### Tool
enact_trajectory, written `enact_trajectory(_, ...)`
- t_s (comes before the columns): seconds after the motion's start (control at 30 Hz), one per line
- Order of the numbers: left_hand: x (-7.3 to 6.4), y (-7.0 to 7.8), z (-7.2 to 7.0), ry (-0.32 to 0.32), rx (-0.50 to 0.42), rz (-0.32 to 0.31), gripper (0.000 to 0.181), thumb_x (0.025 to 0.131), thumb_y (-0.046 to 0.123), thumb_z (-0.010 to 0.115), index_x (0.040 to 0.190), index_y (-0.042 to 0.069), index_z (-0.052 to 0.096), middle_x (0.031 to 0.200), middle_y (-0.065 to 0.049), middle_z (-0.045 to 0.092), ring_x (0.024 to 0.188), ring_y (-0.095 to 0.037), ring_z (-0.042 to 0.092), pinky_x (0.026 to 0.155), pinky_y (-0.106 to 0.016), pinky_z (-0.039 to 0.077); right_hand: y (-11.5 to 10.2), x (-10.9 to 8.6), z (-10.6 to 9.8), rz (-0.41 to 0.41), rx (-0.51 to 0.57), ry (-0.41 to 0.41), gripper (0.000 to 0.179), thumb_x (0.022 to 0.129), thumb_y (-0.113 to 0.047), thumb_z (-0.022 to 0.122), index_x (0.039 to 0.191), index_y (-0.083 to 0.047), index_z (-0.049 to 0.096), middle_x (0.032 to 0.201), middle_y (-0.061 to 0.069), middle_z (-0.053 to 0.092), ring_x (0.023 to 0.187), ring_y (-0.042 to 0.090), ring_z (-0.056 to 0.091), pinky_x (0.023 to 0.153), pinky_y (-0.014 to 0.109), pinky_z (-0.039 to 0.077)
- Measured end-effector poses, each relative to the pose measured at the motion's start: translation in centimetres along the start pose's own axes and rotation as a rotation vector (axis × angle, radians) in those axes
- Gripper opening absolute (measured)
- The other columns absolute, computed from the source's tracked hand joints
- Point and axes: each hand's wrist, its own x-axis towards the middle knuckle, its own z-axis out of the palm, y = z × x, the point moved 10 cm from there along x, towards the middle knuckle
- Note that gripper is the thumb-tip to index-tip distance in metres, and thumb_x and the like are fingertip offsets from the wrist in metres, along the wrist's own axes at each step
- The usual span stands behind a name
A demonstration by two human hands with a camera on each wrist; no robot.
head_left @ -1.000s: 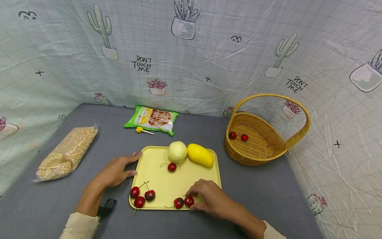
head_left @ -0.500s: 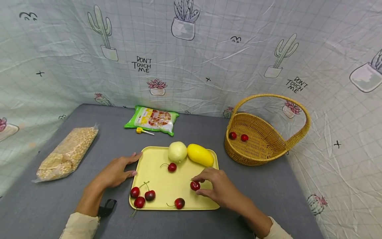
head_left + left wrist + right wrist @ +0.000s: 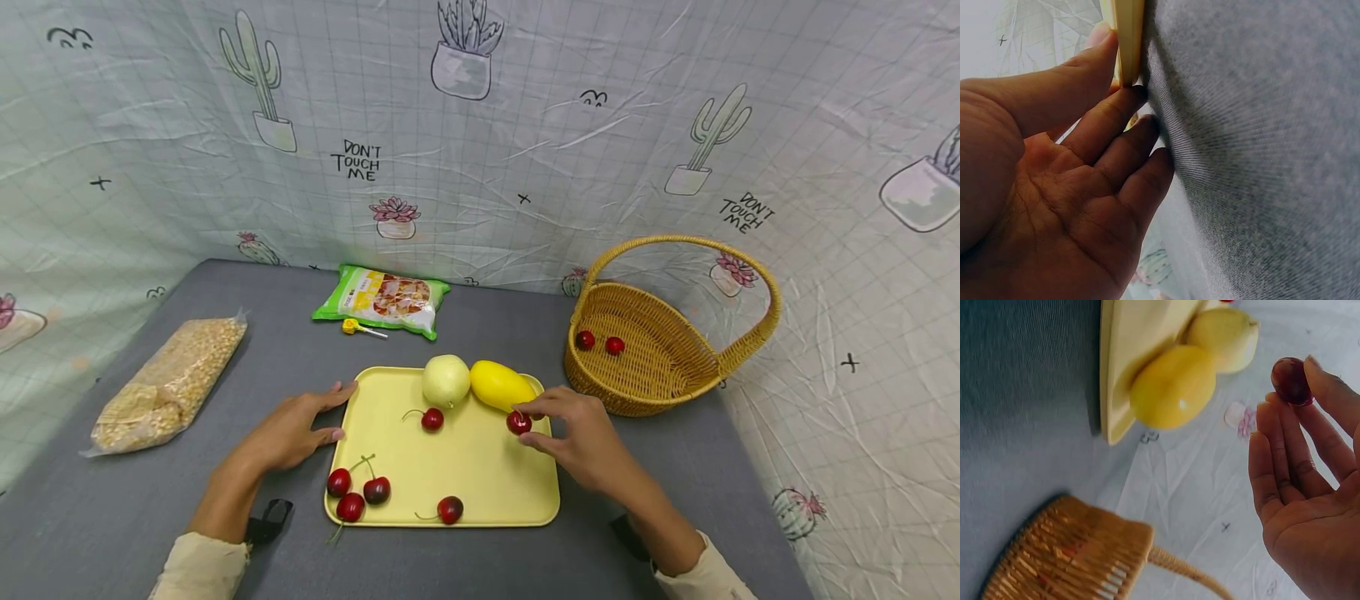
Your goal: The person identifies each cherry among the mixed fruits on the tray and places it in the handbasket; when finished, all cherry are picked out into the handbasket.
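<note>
In the head view my right hand (image 3: 583, 437) pinches a dark red cherry (image 3: 518, 422) between thumb and fingertips, over the right part of a pale yellow tray (image 3: 450, 458). The right wrist view shows that cherry (image 3: 1292, 381) lifted, with the other fingers extended below it. My left hand (image 3: 296, 427) lies at the tray's left edge; its thumb (image 3: 1079, 78) and fingertips are right at the rim. Three stemmed cherries (image 3: 350, 507) sit in the tray's near left corner, one cherry (image 3: 450, 510) at the near edge, and another cherry (image 3: 432, 419) below a pale round fruit (image 3: 446, 381).
A yellow oval fruit (image 3: 499, 386) lies at the tray's far right. To the right stands a wicker basket (image 3: 645, 400) with a tall handle and two cherries (image 3: 615, 345) inside. Behind are a green snack bag (image 3: 390, 298) and a lollipop (image 3: 351, 327); a corn kernel bag (image 3: 176, 379) lies left.
My right hand has picked the cherry up from the tray's near edge and carried it away and to the right, toward the yellow fruit. The left hand has stayed in place.
</note>
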Motion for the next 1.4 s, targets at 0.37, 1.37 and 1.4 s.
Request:
enact_trajectory(0.37, 0.0, 0.0, 0.0, -0.003, 0.0, 0.001, 0.074, 0.096, 0.018, 0.079, 0.161, 0.005, 0.046, 0.159, -0.037, 0.041, 0.147, -0.059, 0.042, 0.112, -0.073, 0.04, 1.8, 0.5, -2.8, 0.066, -0.034, 0.056, 0.041, 0.081, -0.02, 0.093, 0.12, -0.014, 0.083, 0.106, -0.004, 0.078, 0.092, 0.012, 0.07, 0.081, 0.032, 0.06)
enact_trajectory(1.37, 0.0, 0.2, -0.1, 0.007, 0.002, 0.005, 0.073, 0.097, 0.019, 0.078, 0.161, 0.007, 0.046, 0.159, -0.036, 0.042, 0.146, -0.058, 0.042, 0.112, -0.074, 0.039, 9.0, 1.9, -7.6, 0.18, -0.094, 0.22, 0.037, 0.086, -0.014, 0.091, 0.121, -0.01, 0.082, 0.109, 0.01, 0.081, 0.095, 0.029, 0.077, 0.081, 0.051, 0.06)
enact_trajectory(1.4, 0.0, 0.1, -0.1, 0.007, 0.004, 0.008, 0.073, 0.096, 0.019, 0.078, 0.161, 0.007, 0.047, 0.159, -0.036, 0.043, 0.146, -0.059, 0.043, 0.112, -0.074, 0.04, 9.2, 1.9, -7.7, 0.18, -0.092, 0.225, 0.037, 0.086, -0.014, 0.09, 0.121, -0.01, 0.081, 0.108, 0.011, 0.081, 0.094, 0.03, 0.077, 0.08, 0.052, 0.06)
